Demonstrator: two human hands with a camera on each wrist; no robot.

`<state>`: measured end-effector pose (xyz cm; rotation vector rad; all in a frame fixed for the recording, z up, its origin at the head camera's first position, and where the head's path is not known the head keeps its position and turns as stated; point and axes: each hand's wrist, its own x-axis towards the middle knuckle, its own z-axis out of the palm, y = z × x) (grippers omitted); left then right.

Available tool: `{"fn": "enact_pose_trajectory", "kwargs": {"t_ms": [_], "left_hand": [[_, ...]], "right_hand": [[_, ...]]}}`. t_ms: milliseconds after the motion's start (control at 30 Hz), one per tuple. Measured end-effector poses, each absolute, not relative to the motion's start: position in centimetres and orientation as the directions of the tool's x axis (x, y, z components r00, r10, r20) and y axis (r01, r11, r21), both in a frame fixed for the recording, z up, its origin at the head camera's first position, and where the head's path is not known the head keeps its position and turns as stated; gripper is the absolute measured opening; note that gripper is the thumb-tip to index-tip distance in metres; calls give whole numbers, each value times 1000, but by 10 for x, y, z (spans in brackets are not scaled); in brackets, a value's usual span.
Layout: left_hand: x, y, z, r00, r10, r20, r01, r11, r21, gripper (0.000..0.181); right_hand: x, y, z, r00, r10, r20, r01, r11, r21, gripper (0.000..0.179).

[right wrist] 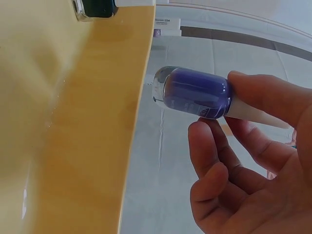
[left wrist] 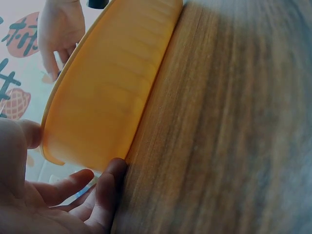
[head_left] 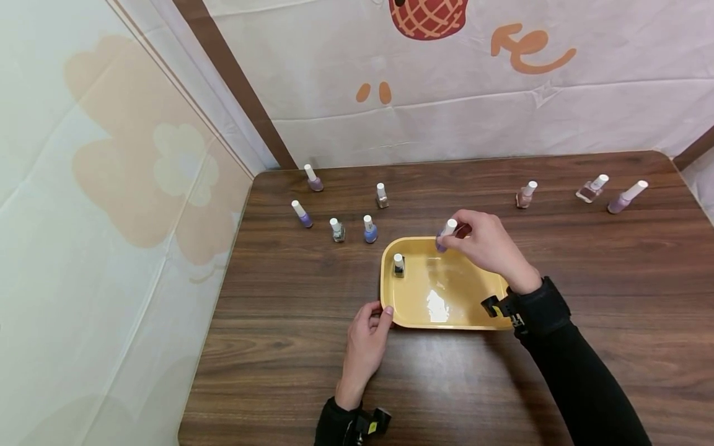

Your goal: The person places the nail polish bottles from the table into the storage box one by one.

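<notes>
My right hand (head_left: 493,244) pinches a purple nail polish bottle (right wrist: 195,92) by its white cap, above the far edge of a yellow tray (head_left: 413,310). In the right wrist view the bottle lies sideways to the camera, its clear glass base pointing at the tray's rim. A dark nail polish bottle (head_left: 398,266) with a white cap stands upright inside the tray, toward its far left corner. My left hand (head_left: 365,344) grips the tray's near left corner. In the left wrist view its thumb (left wrist: 31,134) touches the rim, with the fingers curled lower down by the tabletop.
Left of and behind the tray stand several white-capped bottles, among them a blue one (head_left: 370,230), a greenish one (head_left: 337,231) and a violet one (head_left: 303,215). Pinkish (head_left: 524,196) and lilac (head_left: 619,202) bottles stand far right. A printed cloth (head_left: 446,130) hangs behind the wooden table (head_left: 279,365).
</notes>
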<state>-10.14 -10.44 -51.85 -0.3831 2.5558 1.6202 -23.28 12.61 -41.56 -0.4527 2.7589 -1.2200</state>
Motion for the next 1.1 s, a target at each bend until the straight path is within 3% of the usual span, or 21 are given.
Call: {"fn": "enact_pose_trajectory", "kwargs": {"t_ms": [1100], "left_hand": [[-102,-104,-520,-968,-164,-188,-240,410,880,50]], "right_hand": [[-232,103,-436,-930,-367,-4,-272,695,-666,9]]}}
